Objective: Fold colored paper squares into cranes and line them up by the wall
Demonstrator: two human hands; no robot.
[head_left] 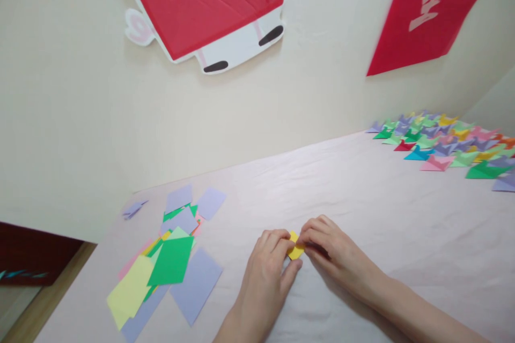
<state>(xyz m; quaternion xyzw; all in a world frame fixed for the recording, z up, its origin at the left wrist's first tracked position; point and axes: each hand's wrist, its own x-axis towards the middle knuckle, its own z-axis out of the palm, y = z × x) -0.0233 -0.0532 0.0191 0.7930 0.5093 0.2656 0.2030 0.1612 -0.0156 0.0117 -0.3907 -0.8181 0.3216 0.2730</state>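
A small folded piece of yellow paper (295,252) lies on the cloth-covered surface between my two hands. My left hand (267,262) grips it from the left, with the fingers at its upper left edge and the thumb by its lower edge. On the other side, my right hand (332,243) pinches the paper's right edge between bent fingers and thumb. Parts of the paper are hidden under the fingertips of both hands.
Loose sheets of coloured paper (173,260) lie spread in a pile at the left. Many small folded paper shapes (438,163) stand in rows at the far right. A pale wall (301,107) rises behind the light cloth (257,187).
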